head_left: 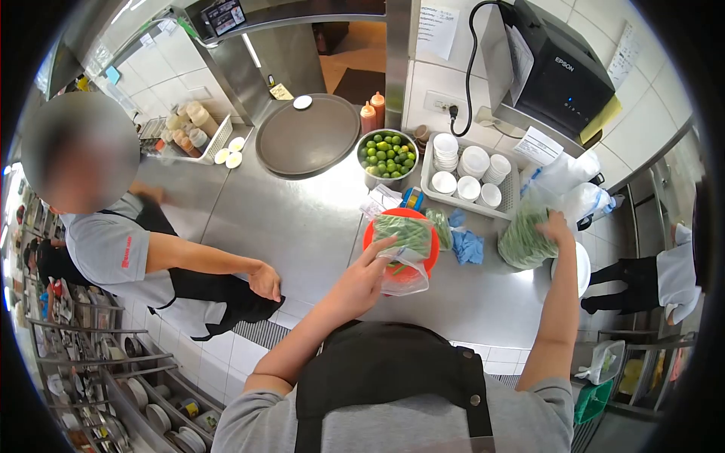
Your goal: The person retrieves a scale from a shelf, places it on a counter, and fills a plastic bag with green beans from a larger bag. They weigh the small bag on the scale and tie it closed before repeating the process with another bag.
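Fingers of the left hand pinch a small clear bag of greens over the orange bowl on the bench. The right hand meets the edge of a larger greens-filled bag near the blue cloth; whether its fingers grip, I cannot tell.

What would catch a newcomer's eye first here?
Probably the bright orange-red bowl ahead, with the left hand touching a clear bag of greens over it. Beyond, small green fruits fill a metal pot. Farther right, the right hand touches a bigger bag of greens on the steel counter.
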A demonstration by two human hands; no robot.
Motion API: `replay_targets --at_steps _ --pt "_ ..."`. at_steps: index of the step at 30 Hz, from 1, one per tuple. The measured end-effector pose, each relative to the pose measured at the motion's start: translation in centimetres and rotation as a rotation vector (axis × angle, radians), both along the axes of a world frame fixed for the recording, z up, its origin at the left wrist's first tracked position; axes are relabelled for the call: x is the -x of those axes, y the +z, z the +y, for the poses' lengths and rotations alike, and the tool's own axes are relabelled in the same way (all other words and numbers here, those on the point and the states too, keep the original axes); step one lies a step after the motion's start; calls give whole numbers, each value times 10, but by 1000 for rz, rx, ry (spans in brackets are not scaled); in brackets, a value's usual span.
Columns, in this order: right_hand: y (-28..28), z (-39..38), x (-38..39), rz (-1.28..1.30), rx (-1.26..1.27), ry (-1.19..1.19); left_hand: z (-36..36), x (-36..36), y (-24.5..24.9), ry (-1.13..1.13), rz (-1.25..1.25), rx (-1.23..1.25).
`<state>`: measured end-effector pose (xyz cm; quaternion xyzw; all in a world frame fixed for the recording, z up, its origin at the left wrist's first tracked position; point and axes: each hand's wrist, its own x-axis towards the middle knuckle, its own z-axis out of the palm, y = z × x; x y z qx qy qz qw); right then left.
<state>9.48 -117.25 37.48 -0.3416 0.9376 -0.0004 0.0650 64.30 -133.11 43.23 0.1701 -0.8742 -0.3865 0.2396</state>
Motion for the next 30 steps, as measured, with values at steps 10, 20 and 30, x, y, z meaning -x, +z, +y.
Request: replay_targets --at_steps 10,20,30 --pt "-3 3 12 -163 153 102 -2 6 21 -41 -55 -28" --pt "0 20 7 -273 460 55 -12 24 40 117 165 -27" --pt "19 35 -8 -393 767 65 -30 67 75 149 311 -175"
